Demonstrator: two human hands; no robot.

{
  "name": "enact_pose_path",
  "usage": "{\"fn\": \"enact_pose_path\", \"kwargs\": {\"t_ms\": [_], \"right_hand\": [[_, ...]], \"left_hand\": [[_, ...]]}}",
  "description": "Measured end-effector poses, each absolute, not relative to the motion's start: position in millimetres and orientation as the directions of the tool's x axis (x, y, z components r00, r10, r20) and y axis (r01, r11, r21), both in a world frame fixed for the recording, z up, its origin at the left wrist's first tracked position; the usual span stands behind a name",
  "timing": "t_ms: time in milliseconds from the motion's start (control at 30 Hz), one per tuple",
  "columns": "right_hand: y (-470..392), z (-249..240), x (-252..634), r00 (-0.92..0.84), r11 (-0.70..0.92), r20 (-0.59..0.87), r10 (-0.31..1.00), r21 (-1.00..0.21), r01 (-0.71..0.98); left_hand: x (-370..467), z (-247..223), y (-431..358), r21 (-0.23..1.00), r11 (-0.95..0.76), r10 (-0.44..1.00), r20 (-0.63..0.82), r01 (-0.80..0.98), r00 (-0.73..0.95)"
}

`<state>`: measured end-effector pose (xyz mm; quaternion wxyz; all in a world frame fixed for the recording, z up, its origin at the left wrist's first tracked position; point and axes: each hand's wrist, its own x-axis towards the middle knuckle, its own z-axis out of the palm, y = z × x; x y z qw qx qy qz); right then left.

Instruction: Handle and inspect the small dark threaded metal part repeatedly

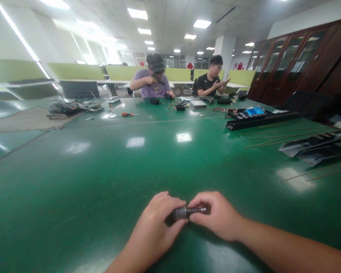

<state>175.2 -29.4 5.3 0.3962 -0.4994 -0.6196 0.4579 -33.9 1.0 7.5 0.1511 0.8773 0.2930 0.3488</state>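
Observation:
Low in the middle of the head view is a dark cylindrical metal part [180, 213], grey around its thick body, with a narrower stepped shaft pointing right. My left hand [155, 223] is wrapped around the thick body, thumb below and fingers above. The fingers of my right hand [216, 216] pinch the narrow section beside the body, and the bright shaft tip lies within that grip. Both hands are just over the green table [108, 170]. The body's left end is hidden by my left hand, and I cannot tell its exact kind.
A red-handled screwdriver [127, 114] lies farther back. Black metal channels [244, 120] and thin rods [281, 141] are on the right. At left is a heap of cables and parts [74, 107]. Two people sit across the table, near a small black box [180, 107].

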Motion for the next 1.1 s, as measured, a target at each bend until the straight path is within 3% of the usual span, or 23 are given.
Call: {"fn": "enact_pose_path", "kwargs": {"t_ms": [1100], "right_hand": [[-29.7, 3.4, 177.9, -0.208, 0.05, -0.008, 0.978, -0.96, 0.276]], "left_hand": [[-33.1, 9.1, 3.0, 0.462, -0.787, 0.616, 0.537, 0.41, 0.576]]}}
